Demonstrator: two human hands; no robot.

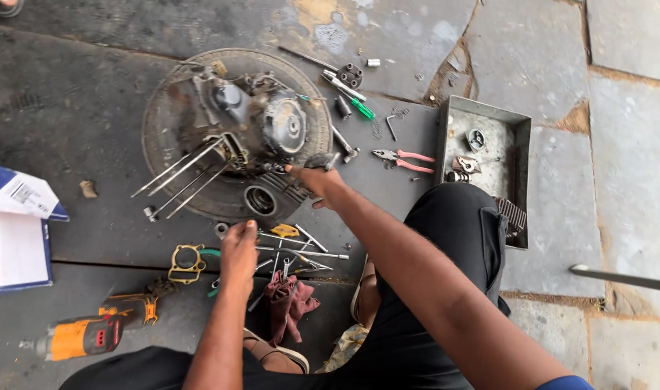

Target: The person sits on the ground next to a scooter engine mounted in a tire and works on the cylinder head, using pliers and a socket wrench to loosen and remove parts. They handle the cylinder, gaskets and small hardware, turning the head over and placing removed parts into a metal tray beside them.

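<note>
Right hand (317,178) clamps fingers on the greasy grey metal engine block (254,126) lying on the round disc (164,137), apparently to steady it, while left hand (240,245) pinches among thin steel tools (301,253) on the floor.

An orange cordless drill (92,334) is laid on the stone floor at lower left, near a blue and white cardboard box (16,227). Red-handled pliers (402,160) are placed beside a grey metal tray (521,188), in which small parts are kept.
</note>
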